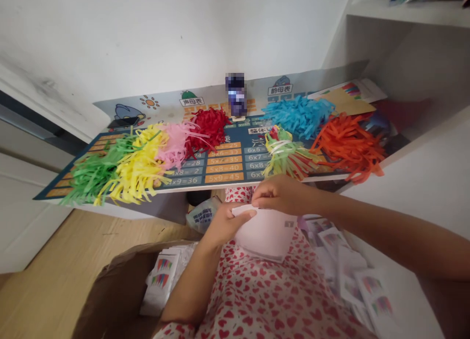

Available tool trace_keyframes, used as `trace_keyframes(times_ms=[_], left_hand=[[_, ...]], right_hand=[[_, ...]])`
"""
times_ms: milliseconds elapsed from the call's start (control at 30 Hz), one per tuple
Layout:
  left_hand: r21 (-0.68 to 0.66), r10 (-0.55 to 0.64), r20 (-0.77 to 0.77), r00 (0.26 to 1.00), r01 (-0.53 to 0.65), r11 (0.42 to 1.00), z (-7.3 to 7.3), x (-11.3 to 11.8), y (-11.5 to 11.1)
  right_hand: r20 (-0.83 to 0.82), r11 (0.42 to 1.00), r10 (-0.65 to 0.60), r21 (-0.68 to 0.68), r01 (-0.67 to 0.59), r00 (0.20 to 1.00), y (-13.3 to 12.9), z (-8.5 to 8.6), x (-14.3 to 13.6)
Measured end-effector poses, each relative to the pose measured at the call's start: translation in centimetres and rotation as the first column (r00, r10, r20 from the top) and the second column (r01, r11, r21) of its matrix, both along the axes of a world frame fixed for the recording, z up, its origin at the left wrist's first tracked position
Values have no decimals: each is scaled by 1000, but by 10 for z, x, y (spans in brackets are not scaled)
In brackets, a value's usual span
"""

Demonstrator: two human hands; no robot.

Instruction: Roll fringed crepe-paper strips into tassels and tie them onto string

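A flat white packet [265,234] with a small grey mark near its right corner lies over my lap. My left hand [229,221] is closed on its upper left edge, thumb on top. At the packet's top edge, my right hand [273,196] has its fingers curled together in a pinch; whether anything else is between them is hidden. Just beyond the right hand, on the desk, lies a multicoloured bundle of paper strips [286,155] gathered by a white tie.
Green [105,170], yellow [141,165], pink [176,143], dark red [209,128], blue [299,115] and orange [350,146] strip piles cover the desk mat [223,165]. A phone [237,95] stands behind. Printed packets [163,280] fill a cardboard box [110,290] at left; more packets [374,292] lie at right.
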State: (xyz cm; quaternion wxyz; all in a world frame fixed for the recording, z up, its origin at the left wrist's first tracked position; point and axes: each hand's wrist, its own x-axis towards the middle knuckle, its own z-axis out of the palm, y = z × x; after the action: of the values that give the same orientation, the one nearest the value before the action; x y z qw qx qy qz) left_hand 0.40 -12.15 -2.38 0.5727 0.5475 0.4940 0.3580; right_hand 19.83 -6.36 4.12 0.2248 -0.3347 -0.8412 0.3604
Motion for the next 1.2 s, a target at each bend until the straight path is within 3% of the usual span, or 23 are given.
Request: trace_keyframes(times_ms=[133, 300, 433, 700, 933, 1200], left_hand=[[68, -57, -36, 998, 60, 996, 6, 3, 3], [239, -57, -19, 998, 60, 969, 9, 7, 6], [214, -19, 21, 1000, 14, 977, 5, 1, 0], [97, 77, 126, 989, -90, 991, -9, -22, -11], [98, 111, 217, 970, -135, 986, -12, -18, -11], [-55, 127, 375, 918, -114, 992, -26, -15, -11]], right_hand=[[88, 980, 178, 80, -185, 980, 3, 3, -14], [179, 956, 156, 220, -194, 971, -2, 0, -27], [160, 932, 113, 326, -160, 981, -9, -8, -27], [25, 960, 129, 248, -131, 991, -10, -12, -16], [5, 962, 162, 222, -159, 987, -14, -8, -16], [-7, 981, 145, 131, -143, 989, -20, -8, -17]])
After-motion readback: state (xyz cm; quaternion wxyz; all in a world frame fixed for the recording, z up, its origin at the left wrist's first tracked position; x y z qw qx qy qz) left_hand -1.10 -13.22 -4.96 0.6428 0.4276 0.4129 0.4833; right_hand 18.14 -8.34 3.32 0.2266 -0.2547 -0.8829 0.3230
